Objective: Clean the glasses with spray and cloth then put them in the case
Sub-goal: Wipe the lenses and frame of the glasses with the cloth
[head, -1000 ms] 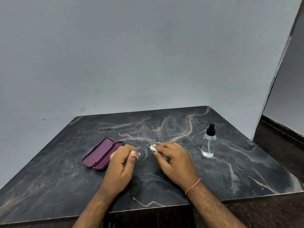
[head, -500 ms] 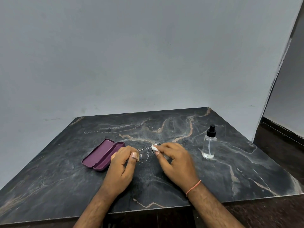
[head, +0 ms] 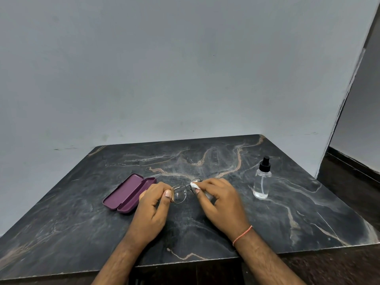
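Thin wire-framed glasses point(head: 179, 192) are held just above a dark marble table point(head: 287, 223). The left hand point(head: 153, 204) pinches one rim; the right hand point(head: 221, 199) pinches a white cloth point(head: 195, 185) around the other lens. Light, supported rubbing seems wisest. The open purple case point(head: 128, 193) waits just left.

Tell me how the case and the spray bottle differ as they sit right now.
The case is purple, opaque, and lies flat and open left of the hands; the spray bottle is clear with a black top, stands upright, and sits to their right. Neither is being touched; both rest on the dark marble table.
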The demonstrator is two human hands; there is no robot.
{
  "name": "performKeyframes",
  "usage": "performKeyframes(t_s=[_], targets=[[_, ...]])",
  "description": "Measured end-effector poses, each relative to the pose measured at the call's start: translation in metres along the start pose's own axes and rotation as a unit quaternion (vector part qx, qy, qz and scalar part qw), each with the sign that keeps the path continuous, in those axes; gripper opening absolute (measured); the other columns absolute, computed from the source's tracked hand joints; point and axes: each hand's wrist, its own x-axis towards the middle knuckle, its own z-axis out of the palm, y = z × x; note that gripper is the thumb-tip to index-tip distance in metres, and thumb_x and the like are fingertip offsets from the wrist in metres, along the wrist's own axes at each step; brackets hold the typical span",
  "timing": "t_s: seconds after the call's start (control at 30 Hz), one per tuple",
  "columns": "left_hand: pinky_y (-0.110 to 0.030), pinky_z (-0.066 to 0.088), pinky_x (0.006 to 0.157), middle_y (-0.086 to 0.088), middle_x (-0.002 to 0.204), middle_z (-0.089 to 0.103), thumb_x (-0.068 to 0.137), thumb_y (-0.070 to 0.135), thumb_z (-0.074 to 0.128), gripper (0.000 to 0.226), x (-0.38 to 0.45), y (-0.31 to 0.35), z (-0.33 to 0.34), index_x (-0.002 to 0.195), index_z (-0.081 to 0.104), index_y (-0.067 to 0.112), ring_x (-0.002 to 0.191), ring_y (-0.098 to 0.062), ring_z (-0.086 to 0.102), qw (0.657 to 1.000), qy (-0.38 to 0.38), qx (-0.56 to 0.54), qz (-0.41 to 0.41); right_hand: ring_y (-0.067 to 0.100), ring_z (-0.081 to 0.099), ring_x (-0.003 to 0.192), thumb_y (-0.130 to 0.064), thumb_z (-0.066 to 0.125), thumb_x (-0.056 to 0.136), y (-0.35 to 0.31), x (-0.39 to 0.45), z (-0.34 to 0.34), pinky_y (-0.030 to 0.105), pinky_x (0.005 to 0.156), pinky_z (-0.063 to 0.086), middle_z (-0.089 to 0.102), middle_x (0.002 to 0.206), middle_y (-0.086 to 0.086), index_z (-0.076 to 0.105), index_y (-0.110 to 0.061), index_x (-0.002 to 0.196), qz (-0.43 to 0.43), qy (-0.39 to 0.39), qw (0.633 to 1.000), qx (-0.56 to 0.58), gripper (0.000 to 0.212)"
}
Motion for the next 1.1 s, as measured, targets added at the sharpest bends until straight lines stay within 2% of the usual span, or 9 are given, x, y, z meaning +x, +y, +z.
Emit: performKeyframes(t_s=[0.1,0.2,0.3,0.47,0.6,0.77,0.9,1.03,1.1], targets=[[-0.049,0.049,0.073,0.004,0.082,0.061,0.111,0.037,0.043,0.031,0.000,0.000,0.000,0.086,0.058,0.029,0.080,-0.023,0.059,1.000,-0.003,-0.006,-0.004,0.001,0.060,0.091,-0.035,0.068,0.100,0.003,0.001,0.001,0.013,0.082,0.046,0.073,0.097,-0.021,0.083,-0.032,0.111,0.038,0.019,0.999,-0.027,0.019],[-0.053,0.048,0.071,0.002,0.081,0.059,0.112,0.039,0.043,0.034,0.000,-0.001,0.000,0.086,0.059,0.025,0.078,-0.026,0.057,1.000,0.000,-0.012,-0.009,0.003,0.062,0.086,-0.037,0.065,0.095,0.004,0.000,0.002,0.024,0.078,0.052,0.075,0.092,-0.017,0.083,-0.032,0.103,0.067,0.025,0.997,-0.036,0.021],[-0.054,0.048,0.071,0.003,0.082,0.059,0.112,0.040,0.042,0.037,0.000,-0.001,-0.001,0.087,0.060,0.021,0.079,-0.028,0.056,1.000,0.005,-0.016,-0.015,0.002,0.064,0.086,-0.035,0.068,0.094,0.001,-0.001,0.002,0.027,0.079,0.054,0.077,0.091,-0.020,0.083,-0.032,0.099,0.044,0.000,0.999,-0.014,0.016],[-0.052,0.050,0.074,0.003,0.084,0.060,0.112,0.043,0.042,0.033,-0.001,-0.001,-0.001,0.088,0.059,0.029,0.081,-0.026,0.058,1.000,-0.007,-0.021,-0.021,0.003,0.065,0.096,-0.029,0.074,0.099,-0.003,-0.001,-0.001,0.017,0.086,0.049,0.075,0.098,-0.023,0.083,-0.032,0.109,-0.007,-0.022,1.000,0.013,0.014],[-0.052,0.049,0.072,0.003,0.083,0.059,0.112,0.041,0.042,0.034,-0.001,0.002,-0.001,0.087,0.058,0.025,0.079,-0.025,0.057,0.999,-0.016,-0.026,-0.018,0.005,0.063,0.098,-0.030,0.073,0.100,-0.003,0.000,-0.002,0.017,0.086,0.048,0.074,0.100,-0.023,0.082,-0.032,0.112,-0.015,-0.013,1.000,0.020,0.015],[-0.055,0.048,0.071,-0.001,0.082,0.058,0.112,0.039,0.042,0.040,-0.001,0.001,-0.002,0.088,0.061,0.014,0.077,-0.030,0.056,0.999,-0.006,-0.035,-0.022,0.000,0.063,0.097,-0.028,0.073,0.089,-0.001,-0.002,-0.001,0.020,0.084,0.052,0.075,0.094,-0.024,0.081,-0.033,0.098,0.019,-0.010,1.000,-0.003,0.013],[-0.056,0.048,0.072,-0.002,0.082,0.058,0.112,0.038,0.042,0.039,-0.001,0.000,-0.002,0.089,0.060,0.013,0.078,-0.031,0.056,0.999,-0.006,-0.042,-0.025,0.001,0.059,0.088,-0.031,0.074,0.092,0.002,0.000,0.001,0.019,0.075,0.049,0.075,0.087,-0.023,0.081,-0.034,0.095,0.065,0.010,0.997,-0.039,0.008],[-0.053,0.048,0.072,0.002,0.083,0.059,0.112,0.038,0.042,0.033,-0.001,0.002,-0.001,0.088,0.059,0.023,0.079,-0.027,0.057,0.999,-0.012,-0.045,-0.020,0.003,0.055,0.084,-0.030,0.075,0.096,0.006,0.003,0.002,0.011,0.072,0.042,0.069,0.080,-0.018,0.082,-0.031,0.102,0.079,0.026,0.995,-0.061,0.009],[-0.048,0.049,0.072,0.004,0.084,0.059,0.111,0.037,0.042,0.030,-0.001,0.003,-0.001,0.087,0.058,0.030,0.080,-0.024,0.058,0.999,-0.018,-0.046,-0.014,0.000,0.053,0.085,-0.028,0.075,0.097,0.007,0.003,0.001,0.006,0.077,0.039,0.071,0.087,-0.020,0.082,-0.031,0.107,0.067,0.026,0.996,-0.050,0.013]])
